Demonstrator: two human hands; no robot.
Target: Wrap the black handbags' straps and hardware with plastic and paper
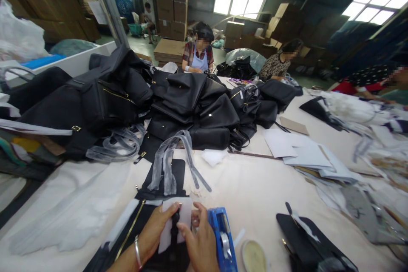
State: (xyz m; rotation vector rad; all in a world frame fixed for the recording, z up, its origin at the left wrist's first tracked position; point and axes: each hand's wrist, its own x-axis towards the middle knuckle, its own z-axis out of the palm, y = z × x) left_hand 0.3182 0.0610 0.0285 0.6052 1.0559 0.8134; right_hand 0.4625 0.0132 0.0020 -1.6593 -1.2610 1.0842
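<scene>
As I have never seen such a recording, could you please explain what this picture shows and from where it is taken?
No robot here: a person works with two bare hands, and the camera on that person's head looks forward and down. The left hand has its thumb on a white sheet; the right hand is close to the black strap lying over it. Their exact grip is hidden. Underneath is a black bag. On the table, a blue tape dispenser and a round container lie to the right. Farther back are piled black bags and other people.
</scene>
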